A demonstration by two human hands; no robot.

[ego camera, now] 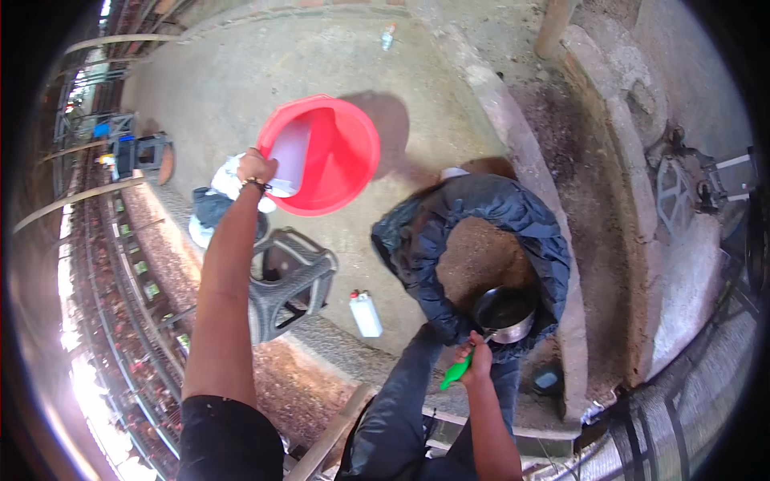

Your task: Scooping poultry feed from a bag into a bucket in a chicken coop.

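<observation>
My left hand [257, 167] grips the rim of a whitish plastic container [291, 153], which is tilted inside a red plastic tub [340, 156] on the floor. The fingers lie at the tub's left rim. My right hand [474, 355] is closed on the green handle of a metal saucepan [510, 324]. That pan rests over brown granular material [481, 258] in an open sack with a rolled dark plastic rim [421, 240], close to my legs. The saucepan's inside is dark, and I cannot tell what it holds.
A gray plastic stool [295, 288] stands left of my legs, near a white jug with a red cap [366, 315]. White and dark bags [207, 216] sit beyond the stool. A small bottle [388, 37] is farther off. A low concrete curb [535, 162] runs along the right.
</observation>
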